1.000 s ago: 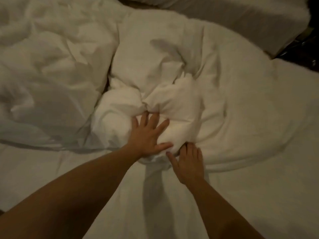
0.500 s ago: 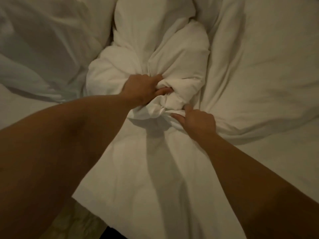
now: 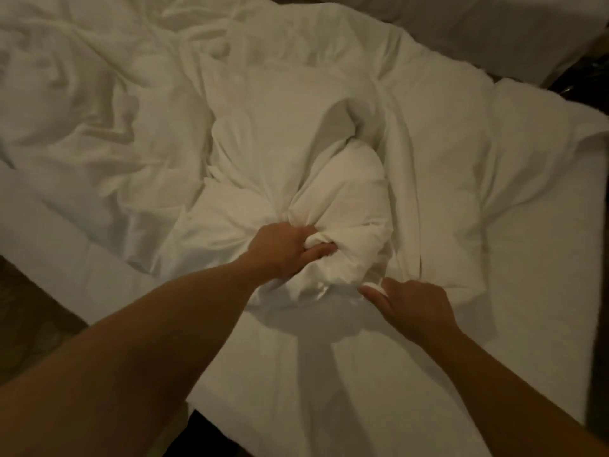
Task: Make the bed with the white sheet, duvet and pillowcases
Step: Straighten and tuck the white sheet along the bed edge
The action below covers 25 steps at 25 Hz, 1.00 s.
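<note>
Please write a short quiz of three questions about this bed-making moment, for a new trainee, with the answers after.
1. True or false: the left hand grips a bunch of the white bedding.
2. Where is the right hand? A) flat on a pillow; B) at the lower right edge of the bunched bedding, fingers curled on a fold; C) off the bed.
3. Fill in: the bedding around the bunch lies ______, not smooth.

Key:
1. True; cloth shows between its thumb and fingers.
2. B.
3. Wrinkled.
</note>
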Available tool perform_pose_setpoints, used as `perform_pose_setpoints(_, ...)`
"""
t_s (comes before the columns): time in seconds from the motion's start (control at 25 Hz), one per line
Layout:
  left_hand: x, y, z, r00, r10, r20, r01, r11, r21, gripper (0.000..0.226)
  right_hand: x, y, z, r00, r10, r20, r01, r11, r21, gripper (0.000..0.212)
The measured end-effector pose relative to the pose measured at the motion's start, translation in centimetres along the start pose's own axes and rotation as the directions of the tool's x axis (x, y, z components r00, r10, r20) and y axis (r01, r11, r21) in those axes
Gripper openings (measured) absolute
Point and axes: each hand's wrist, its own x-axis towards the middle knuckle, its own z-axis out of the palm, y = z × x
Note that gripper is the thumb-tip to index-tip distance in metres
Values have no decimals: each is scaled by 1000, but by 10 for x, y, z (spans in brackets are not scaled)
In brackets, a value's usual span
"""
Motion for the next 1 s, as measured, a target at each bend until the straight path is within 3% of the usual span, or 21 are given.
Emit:
perform_pose_setpoints(0.12, -8, 9, 38, 999, 31, 12, -32, 999, 44, 58, -19, -8, 58, 997, 70, 24, -70, 997, 25, 90)
perform_pose_setpoints(0.24, -7, 1, 58, 997, 35, -65, -34, 999, 11, 58, -19, -22, 98, 987, 152, 42, -153, 988, 24, 74)
perform_pose_setpoints(0.48, -27, 10, 70, 939, 26, -342, -36, 999, -25, 56, -50, -51, 113, 926, 236, -296, -189, 966, 178, 62)
perform_pose_setpoints(0.56, -31, 26, 61, 831, 185, -524, -196, 980, 36, 60, -49, -62, 108, 911, 199, -360, -116, 964, 239, 61)
perform_pose_setpoints(0.64, -30, 37, 58, 766, 451, -459, -453, 884, 114, 58, -42, -67, 106, 898, 188, -398, -74, 956, 285, 64)
perform_pose_setpoints(0.68, -28, 38, 62, 770, 529, -357, -512, 846, 151, 55, -39, -66, 109, 889, 180, -421, -60, 957, 283, 63)
perform_pose_setpoints(0.76, -26, 33, 82, 837, 490, -243, -454, 871, 190, 51, -35, -59, 122, 869, 137, -476, -31, 974, 224, 62)
perform_pose_setpoints(0.84, -25, 29, 107, 897, 366, -249, -322, 925, 200, 51, -32, -58, 141, 870, 119, -479, -47, 986, 159, 66)
perform_pose_setpoints(1.0, -28, 30, 135, 927, 272, -260, -217, 951, 221, 50, -14, -62, 160, 887, 158, -433, -132, 987, 91, 62)
